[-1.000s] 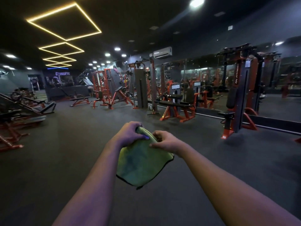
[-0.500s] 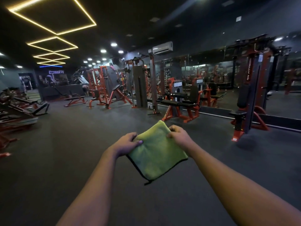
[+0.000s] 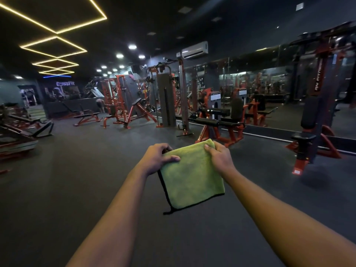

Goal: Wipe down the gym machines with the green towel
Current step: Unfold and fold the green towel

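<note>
My left hand pinches the towel at its top left corner, thumb across the front, fingers curled behind; my right hand grips the top right corner likewise. The towel hangs folded between them over the floor at 12 o'clock, well apart from the bench machine beyond it and the tall machine at 2 o'clock
</note>
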Tool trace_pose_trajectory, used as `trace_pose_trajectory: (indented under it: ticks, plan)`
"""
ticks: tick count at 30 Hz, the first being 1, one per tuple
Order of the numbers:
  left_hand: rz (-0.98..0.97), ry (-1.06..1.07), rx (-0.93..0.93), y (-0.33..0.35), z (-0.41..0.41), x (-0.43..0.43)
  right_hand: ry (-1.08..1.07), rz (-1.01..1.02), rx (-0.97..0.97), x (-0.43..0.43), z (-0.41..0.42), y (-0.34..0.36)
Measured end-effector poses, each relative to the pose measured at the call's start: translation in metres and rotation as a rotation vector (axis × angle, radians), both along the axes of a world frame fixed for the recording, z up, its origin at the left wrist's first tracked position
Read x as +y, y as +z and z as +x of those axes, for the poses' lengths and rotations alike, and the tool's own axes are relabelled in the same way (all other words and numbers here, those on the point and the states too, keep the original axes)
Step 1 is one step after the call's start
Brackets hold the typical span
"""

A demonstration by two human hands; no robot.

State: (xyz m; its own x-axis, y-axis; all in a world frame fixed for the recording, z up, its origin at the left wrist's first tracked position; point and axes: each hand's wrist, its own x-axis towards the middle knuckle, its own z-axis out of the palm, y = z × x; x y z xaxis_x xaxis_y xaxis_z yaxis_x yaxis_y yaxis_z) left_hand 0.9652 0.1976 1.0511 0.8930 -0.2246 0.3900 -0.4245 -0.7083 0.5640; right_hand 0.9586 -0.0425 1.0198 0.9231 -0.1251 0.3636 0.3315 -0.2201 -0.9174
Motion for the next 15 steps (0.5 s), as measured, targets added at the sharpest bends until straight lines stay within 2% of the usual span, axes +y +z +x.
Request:
trace_pose_trajectory:
  ticks: [5, 15]
  plan:
    - [0.015, -0.001, 0.061, 0.009, 0.128, 0.0, 0.009, 0.028, 0.023, 0.0, 0.136, 0.007]
    - [0.051, -0.007, -0.034, -0.018, 0.409, 0.026, 0.004, -0.07, 0.073, 0.021, 0.4, -0.018]
